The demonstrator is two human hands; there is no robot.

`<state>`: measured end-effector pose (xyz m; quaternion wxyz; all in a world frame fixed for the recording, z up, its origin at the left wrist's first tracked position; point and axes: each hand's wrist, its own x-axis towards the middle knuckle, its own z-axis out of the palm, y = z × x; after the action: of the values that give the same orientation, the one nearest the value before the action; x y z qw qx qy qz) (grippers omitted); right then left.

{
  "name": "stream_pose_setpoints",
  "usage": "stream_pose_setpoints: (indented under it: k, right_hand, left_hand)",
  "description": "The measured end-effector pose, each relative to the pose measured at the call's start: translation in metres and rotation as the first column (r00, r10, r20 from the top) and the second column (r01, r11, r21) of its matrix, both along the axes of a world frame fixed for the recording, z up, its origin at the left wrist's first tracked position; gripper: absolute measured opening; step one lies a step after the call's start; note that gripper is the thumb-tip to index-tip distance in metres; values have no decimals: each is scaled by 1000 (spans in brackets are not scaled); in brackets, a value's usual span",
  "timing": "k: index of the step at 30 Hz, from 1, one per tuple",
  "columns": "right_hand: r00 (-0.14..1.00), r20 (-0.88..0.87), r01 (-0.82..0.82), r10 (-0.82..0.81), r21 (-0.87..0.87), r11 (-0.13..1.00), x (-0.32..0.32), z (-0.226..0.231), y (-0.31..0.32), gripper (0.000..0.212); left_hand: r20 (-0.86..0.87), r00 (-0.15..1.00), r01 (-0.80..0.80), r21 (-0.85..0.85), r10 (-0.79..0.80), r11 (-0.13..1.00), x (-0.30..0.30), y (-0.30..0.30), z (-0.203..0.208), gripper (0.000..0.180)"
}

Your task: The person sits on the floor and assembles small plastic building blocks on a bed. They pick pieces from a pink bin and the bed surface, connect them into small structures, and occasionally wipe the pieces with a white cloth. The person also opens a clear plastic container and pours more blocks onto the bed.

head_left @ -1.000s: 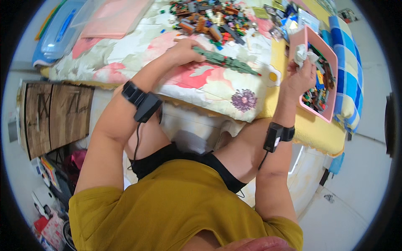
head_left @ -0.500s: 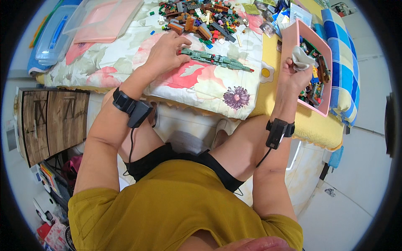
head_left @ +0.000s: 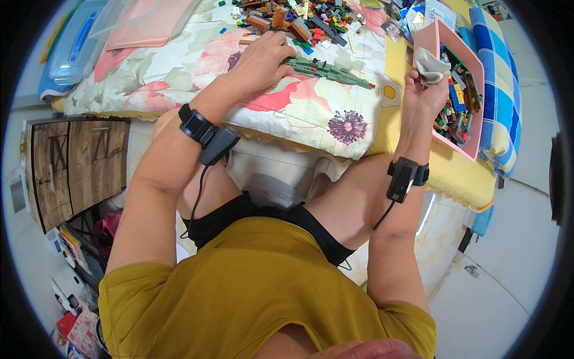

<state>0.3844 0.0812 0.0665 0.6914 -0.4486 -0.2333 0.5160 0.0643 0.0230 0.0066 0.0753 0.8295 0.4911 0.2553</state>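
A long, narrow green toy-brick model [head_left: 329,70] lies on the flowered cloth, pointed toward the right with small red bits at its tip. My left hand [head_left: 262,60] has its fingers curled round the model's left end, hiding that end. At the right, my right hand [head_left: 427,93] grips a crumpled whitish cloth [head_left: 431,67] beside the near left part of a pink bin [head_left: 459,149]. Mixed toy bricks [head_left: 457,96] fill the bin, partly covered by that hand.
Beyond my left hand spreads a pile of loose toy bricks [head_left: 302,23]. Clear and pink plastic lids [head_left: 140,27] lie at the far left, near a blue-handled case [head_left: 78,54]. A checked blue pillow [head_left: 499,90] borders the bin. A wooden cabinet [head_left: 84,167] stands lower left.
My left hand has slid right over the model's left end, and its fingers have closed in. The whole view has shifted slightly. My right hand still holds the cloth by the bin.
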Motion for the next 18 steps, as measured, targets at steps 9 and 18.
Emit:
stream_pose_setpoints:
  k: [9,18]
  right_hand:
    - [998,20,-65,65,15,998,1,-1,-1,29]
    - [998,-50,-33,32,-23,999,4,-3,4,24]
  left_hand:
    - [-30,999,13,-149,-17,989,0,10,5,31]
    - [373,921,219,-736,113,640,-9,22,9,44]
